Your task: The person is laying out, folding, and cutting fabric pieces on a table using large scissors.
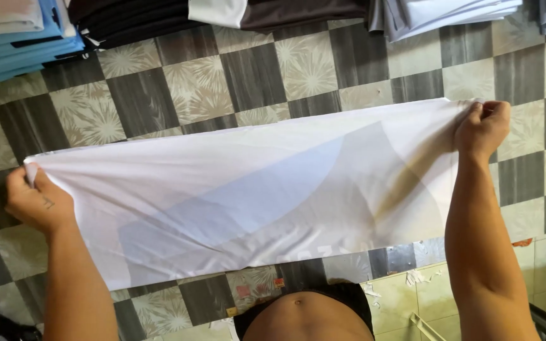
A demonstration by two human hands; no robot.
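Both hands pinch a white cloth [254, 189] stretched taut above the checkered floor [254, 76]: the left hand [36, 202] grips one corner, the right hand [483, 126] the other. Folded clothes [20, 38] lie stacked beyond.

A checkered floor [254, 76] of dark grey and pale flower-patterned tiles carries folded clothes along the top of the frame: a blue stack [20, 44] upper left, a dark pile [159, 16] top centre, pale grey-white fabric [443, 12] upper right.

one white cloth [254, 189], two hands, four stacks of folded garments
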